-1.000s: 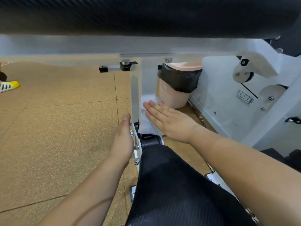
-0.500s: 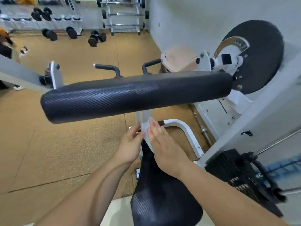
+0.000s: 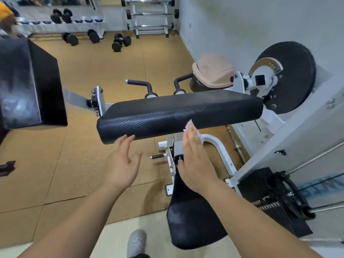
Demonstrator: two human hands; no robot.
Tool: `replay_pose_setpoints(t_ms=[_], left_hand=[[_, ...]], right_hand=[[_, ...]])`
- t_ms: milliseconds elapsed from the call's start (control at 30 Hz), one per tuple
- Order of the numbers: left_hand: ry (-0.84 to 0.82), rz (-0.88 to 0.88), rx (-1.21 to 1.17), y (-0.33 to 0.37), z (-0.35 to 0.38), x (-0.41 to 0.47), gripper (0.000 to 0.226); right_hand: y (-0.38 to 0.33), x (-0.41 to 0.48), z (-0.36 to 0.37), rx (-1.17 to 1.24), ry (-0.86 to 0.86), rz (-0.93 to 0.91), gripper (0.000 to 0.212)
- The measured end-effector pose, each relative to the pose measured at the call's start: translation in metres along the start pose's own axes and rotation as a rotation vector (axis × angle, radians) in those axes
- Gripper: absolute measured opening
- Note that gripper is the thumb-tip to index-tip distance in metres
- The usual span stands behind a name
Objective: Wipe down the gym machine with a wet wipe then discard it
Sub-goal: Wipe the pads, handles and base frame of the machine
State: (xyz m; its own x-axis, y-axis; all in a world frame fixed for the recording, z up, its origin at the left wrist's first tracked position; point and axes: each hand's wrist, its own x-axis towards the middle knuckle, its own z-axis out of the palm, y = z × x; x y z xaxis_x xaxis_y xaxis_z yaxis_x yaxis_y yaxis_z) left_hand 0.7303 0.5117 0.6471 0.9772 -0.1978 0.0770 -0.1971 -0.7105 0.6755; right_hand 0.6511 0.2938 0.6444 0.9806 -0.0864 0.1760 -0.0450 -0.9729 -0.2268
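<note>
The gym machine has a long black pad (image 3: 178, 112) across the middle, a black seat pad (image 3: 193, 216) below it and a white frame (image 3: 221, 151). My right hand (image 3: 197, 162) is flat with straight fingers, and a white wet wipe (image 3: 193, 130) shows beyond its fingertips against the long pad's lower front edge. My left hand (image 3: 124, 162) hovers open just under the pad's left end, fingers spread, holding nothing. A tan lidded bin (image 3: 214, 73) with a dark liner stands behind the machine by the wall.
A black weight stack (image 3: 268, 198) and a round black disc (image 3: 290, 81) sit on the right. Another black pad (image 3: 31, 86) juts in from the left. Dumbbells (image 3: 121, 41) and racks (image 3: 150, 15) lie at the back. My grey shoe (image 3: 136, 243) is on the floor below.
The view rose from under the long pad to above it. Both hands left the white post; the right hand brought the wipe up to the long pad's front edge, and the left moved away leftward.
</note>
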Motion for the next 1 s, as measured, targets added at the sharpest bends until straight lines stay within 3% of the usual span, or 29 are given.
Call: replay_pose_setpoints(t_ms=[200, 367, 500, 600, 733, 833, 1000], left_hand=[[0.094, 0.196, 0.289, -0.056, -0.047, 0.057, 0.057], [-0.072, 0.270, 0.023, -0.102, -0.078, 0.096, 0.052], [-0.147, 0.313, -0.111, -0.125, -0.085, 0.107, 0.060], [-0.201, 0.252, -0.244, -0.129, -0.088, 0.113, 0.059], [-0.205, 0.339, -0.281, -0.134, -0.088, 0.121, 0.050], [-0.182, 0.381, -0.339, -0.136, -0.085, 0.126, 0.041], [-0.143, 0.445, -0.387, -0.141, -0.076, 0.131, 0.037]], right_hand=[[-0.077, 0.044, 0.022, 0.062, 0.061, 0.051, 0.082], [-0.156, 0.054, 0.057, 0.143, 0.201, 0.023, 0.085], [-0.196, 0.056, 0.078, 0.131, 0.187, -0.065, 0.086], [-0.198, 0.076, 0.087, 0.024, 0.196, 0.103, 0.082], [-0.182, 0.114, 0.092, -0.082, 0.106, 0.305, 0.085], [-0.179, 0.125, 0.105, -0.094, 0.043, 0.302, 0.090], [-0.174, 0.130, 0.117, -0.138, 0.121, 0.182, 0.082]])
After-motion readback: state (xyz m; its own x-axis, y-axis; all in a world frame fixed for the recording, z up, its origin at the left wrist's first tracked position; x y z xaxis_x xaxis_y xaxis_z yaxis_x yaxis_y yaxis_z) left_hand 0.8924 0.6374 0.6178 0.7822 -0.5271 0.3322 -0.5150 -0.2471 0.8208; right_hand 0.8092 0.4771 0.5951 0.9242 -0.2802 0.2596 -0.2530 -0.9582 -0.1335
